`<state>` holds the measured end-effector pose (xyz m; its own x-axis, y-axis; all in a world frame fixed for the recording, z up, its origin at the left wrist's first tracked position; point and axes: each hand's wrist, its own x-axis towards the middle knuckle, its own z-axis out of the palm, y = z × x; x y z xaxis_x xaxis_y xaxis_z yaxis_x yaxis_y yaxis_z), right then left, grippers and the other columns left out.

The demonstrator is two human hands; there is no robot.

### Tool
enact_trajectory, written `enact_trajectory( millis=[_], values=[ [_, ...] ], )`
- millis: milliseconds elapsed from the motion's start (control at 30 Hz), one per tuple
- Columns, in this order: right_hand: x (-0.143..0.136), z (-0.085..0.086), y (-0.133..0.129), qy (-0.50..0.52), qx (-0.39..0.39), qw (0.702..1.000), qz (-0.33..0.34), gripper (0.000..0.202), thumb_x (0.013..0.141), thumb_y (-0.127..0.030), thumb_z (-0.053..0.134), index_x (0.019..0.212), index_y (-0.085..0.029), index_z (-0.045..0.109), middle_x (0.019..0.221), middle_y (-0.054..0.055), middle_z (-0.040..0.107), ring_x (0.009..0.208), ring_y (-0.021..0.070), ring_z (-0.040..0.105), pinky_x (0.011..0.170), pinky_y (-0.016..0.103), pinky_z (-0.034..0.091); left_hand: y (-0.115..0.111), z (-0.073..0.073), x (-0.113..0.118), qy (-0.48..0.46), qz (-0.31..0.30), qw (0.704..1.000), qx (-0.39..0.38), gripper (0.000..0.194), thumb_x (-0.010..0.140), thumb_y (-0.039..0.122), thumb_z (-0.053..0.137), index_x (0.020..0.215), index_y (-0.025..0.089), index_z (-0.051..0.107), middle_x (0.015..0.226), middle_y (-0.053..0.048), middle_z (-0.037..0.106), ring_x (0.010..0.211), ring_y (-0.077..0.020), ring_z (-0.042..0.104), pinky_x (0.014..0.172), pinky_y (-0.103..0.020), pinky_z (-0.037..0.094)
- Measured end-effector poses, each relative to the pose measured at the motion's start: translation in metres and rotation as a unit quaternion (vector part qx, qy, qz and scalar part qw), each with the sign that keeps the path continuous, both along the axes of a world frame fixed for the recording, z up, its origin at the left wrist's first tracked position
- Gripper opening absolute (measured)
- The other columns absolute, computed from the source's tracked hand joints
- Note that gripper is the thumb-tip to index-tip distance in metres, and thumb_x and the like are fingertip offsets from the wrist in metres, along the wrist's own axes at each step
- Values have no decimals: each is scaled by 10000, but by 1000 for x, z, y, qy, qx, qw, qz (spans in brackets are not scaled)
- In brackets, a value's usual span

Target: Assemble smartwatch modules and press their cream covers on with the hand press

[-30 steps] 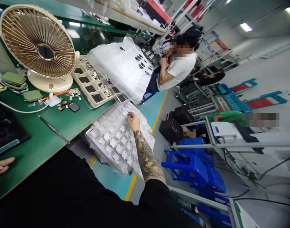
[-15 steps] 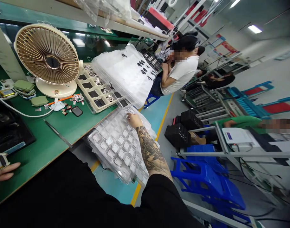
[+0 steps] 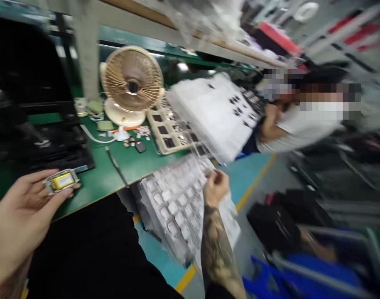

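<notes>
My left hand (image 3: 37, 203) is at the lower left, with fingers and thumb closed around the edges of a small open device housing (image 3: 62, 181). A yellow battery shows inside the housing. My right hand (image 3: 216, 187) is over the far right side of a clear plastic tray (image 3: 165, 170) with rows of whitish square parts. Its fingers are curled together. Motion blur hides what is between them, if anything. Metal tweezers (image 3: 116, 167) lie on the green bench between my hands.
A cream desk fan (image 3: 132, 83) stands on the green bench (image 3: 98, 182), beside a compartment tray (image 3: 165, 149) of small parts. Further right is a white sheet-covered stack (image 3: 208, 112). A black fixture (image 3: 37, 116) is at left. A co-worker (image 3: 283, 128) sits beyond.
The view has swung left, bringing my left hand and the housing fully into sight. My right hand has shifted a little towards the tray's right edge.
</notes>
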<state>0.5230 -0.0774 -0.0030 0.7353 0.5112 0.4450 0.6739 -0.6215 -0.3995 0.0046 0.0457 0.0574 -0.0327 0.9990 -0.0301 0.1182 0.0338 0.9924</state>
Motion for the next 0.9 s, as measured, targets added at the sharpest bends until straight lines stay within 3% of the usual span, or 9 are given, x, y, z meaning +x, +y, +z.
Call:
enact_trajectory(
  millis=[100, 200, 300, 400, 467, 633, 767, 900],
  values=[
    [-57, 16, 15, 7, 129, 990, 55, 556, 1118, -632, 487, 1330, -146, 654, 1046, 97, 705, 694, 172, 671, 653, 347, 596, 8, 3, 7, -81, -8, 996, -34, 511, 894, 334, 987, 1327, 175, 766, 1149, -92, 903, 987, -286, 907, 953, -378, 764],
    [-131, 31, 41, 75, 269, 946, 165, 350, 1013, -496, 785, 1180, -189, 763, 1198, 132, 739, 803, 205, 735, 632, 374, 627, 13, 4, 9, -133, -16, 990, -39, 497, 920, 321, 971, 1351, 165, 780, 1148, -120, 907, 975, -294, 911, 880, -344, 767],
    [-206, 43, 73, 184, 228, 899, 327, 195, 1010, -323, 812, 1180, -229, 833, 1322, 152, 750, 1088, 277, 788, 747, 409, 706, 11, 1, 10, -165, -16, 985, -50, 488, 930, 323, 960, 1363, 168, 796, 1133, -130, 907, 971, -319, 912, 804, -345, 771],
    [-263, 52, 105, 270, 146, 806, 505, 313, 1023, -201, 779, 1324, -278, 818, 1373, 148, 757, 1221, 288, 781, 884, 437, 737, 9, -2, 10, -179, -31, 982, -57, 512, 965, 311, 917, 1435, 169, 770, 1179, -134, 904, 1007, -314, 910, 884, -367, 770],
    [-290, 57, 124, 277, 129, 757, 578, 372, 1020, -162, 775, 1362, -304, 803, 1347, 132, 779, 1226, 292, 779, 984, 498, 725, 8, -3, 8, -174, -42, 983, -47, 513, 972, 277, 895, 1456, 172, 760, 1260, -139, 891, 1083, -302, 899, 978, -361, 749],
    [-327, 64, 152, 249, 106, 705, 655, 427, 1010, -135, 788, 1382, -344, 783, 1343, 76, 812, 1249, 300, 756, 1106, 585, 656, 7, -3, 3, -185, -69, 980, 3, 490, 1044, 216, 777, 1531, 189, 722, 1416, -149, 839, 1195, -279, 866, 1033, -332, 717],
    [-329, 57, 151, 255, 81, 713, 648, 397, 1029, -140, 758, 1374, -335, 780, 1410, 72, 786, 1316, 289, 744, 1162, 565, 631, 8, -4, 4, -200, -43, 979, -12, 341, 1098, 293, 745, 1422, 201, 795, 1364, -125, 860, 1141, -256, 875, 935, -284, 732],
    [-324, 49, 147, 315, 109, 729, 597, 415, 1057, -315, 751, 1471, -302, 723, 1447, 127, 728, 1336, 312, 723, 1095, 534, 655, 9, -6, 4, -194, -44, 980, -20, 362, 1095, 304, 754, 1445, 220, 796, 1280, -113, 885, 1033, -256, 889, 882, -318, 753]
  ],
)
